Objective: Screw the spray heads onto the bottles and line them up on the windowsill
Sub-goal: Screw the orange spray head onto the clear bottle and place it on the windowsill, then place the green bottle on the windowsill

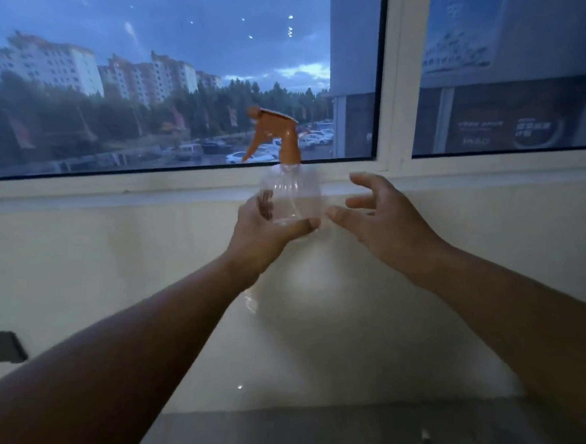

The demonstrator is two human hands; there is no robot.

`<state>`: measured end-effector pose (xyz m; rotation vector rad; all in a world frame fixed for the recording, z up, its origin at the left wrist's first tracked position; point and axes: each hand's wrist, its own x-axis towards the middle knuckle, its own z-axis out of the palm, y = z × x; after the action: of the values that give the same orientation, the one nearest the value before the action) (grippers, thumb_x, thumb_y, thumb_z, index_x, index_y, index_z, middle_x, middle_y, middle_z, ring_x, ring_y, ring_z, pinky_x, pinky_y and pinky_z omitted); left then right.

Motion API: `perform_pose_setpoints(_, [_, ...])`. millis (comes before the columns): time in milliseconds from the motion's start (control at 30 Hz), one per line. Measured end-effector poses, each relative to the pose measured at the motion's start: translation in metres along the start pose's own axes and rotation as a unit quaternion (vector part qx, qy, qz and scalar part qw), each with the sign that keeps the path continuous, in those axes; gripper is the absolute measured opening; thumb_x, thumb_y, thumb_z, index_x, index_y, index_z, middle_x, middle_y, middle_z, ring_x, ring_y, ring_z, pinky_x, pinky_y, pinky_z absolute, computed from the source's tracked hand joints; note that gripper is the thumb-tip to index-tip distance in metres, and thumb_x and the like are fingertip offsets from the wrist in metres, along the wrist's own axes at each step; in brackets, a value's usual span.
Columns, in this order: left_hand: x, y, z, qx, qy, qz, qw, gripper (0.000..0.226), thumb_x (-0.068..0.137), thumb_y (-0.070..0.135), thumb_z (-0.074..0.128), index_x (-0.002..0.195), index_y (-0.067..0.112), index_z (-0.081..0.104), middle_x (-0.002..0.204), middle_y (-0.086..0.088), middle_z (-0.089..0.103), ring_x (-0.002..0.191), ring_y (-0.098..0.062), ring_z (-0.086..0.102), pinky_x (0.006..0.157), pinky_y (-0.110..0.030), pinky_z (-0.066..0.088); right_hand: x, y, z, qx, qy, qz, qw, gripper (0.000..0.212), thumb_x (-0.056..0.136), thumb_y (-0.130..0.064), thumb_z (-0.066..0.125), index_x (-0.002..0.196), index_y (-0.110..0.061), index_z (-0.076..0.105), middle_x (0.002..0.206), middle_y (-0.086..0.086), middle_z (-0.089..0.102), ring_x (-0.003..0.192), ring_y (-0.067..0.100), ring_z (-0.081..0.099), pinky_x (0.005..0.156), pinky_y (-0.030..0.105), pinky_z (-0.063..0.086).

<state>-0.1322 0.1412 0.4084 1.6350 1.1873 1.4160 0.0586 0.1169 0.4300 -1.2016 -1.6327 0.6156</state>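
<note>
A clear plastic bottle with an orange spray head on its neck is held upright in front of the white windowsill. My left hand is wrapped around the bottle's lower part, thumb across its base. The trigger points left. My right hand hovers just to the right of the bottle with fingers spread, holding nothing. No other bottle shows on the sill.
The window pane rises behind the sill, with a white frame post to the right of the bottle. A pale wall runs below the sill, with a dark wall plate at lower left.
</note>
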Motion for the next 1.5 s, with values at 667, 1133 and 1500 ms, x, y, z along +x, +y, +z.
perform_pose_setpoints(667, [0.172,-0.055,-0.092,0.299,0.020,-0.054,0.952,0.092,0.037,0.093,0.070,0.109,0.036,0.062,0.103,0.015,0.070,0.103,-0.016,0.066,0.098,-0.047,0.050,0.052,0.112,0.084,0.041,-0.076,0.071,0.994,0.022,0.084,-0.016,0.074,0.101,-0.030,0.073,0.100,-0.007,0.073,0.089,0.007,0.070,0.086,0.032,0.058])
perform_pose_setpoints(1133, [0.063,-0.067,-0.035,0.317,0.271,0.100,0.904,0.083,0.074,0.064,0.072,0.139,0.018,0.047,0.133,0.001,0.055,0.123,-0.018,0.047,0.103,-0.035,0.041,-0.063,0.200,0.113,-0.130,-0.207,0.186,0.952,0.027,0.091,-0.020,0.065,0.118,-0.021,0.065,0.111,0.001,0.069,0.095,0.014,0.065,0.079,0.015,0.048])
perform_pose_setpoints(1500, [-0.023,-0.142,0.033,0.289,0.092,0.113,0.946,0.055,0.086,0.037,0.072,0.134,0.018,0.053,0.132,0.004,0.057,0.126,-0.015,0.045,0.105,-0.027,0.038,-0.149,0.272,0.160,-0.398,-0.444,0.198,0.778,0.041,0.080,-0.036,0.066,0.118,-0.023,0.059,0.119,0.005,0.063,0.106,0.028,0.064,0.082,0.034,0.047])
